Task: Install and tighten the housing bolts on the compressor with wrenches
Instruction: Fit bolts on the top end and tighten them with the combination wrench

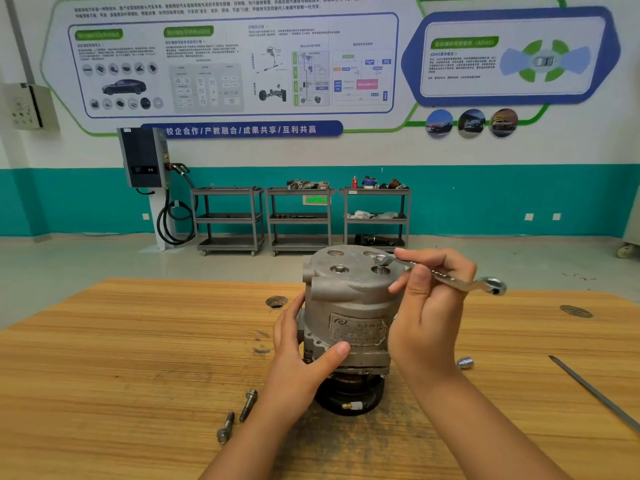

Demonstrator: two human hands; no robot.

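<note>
A grey metal compressor [346, 299] stands upright on its black pulley in the middle of the wooden table [121, 341]. My left hand [301, 348] grips its lower left side, thumb across the front. My right hand [429, 306] holds a silver ring wrench [440, 275] by the shaft. The wrench's ring end sits over a bolt at the back right of the compressor's top face. A hex bolt head shows in the front left hole on top, and a threaded hole in the front right. Two loose flanged bolts [239, 414] lie on the table left of my left forearm.
A small metal socket [465, 362] lies right of the compressor. A long thin dark rod [595, 393] lies diagonally at the table's right. Round holes [276, 301] mark the tabletop. Three grey trolleys [301, 220] and a charging unit stand by the far wall.
</note>
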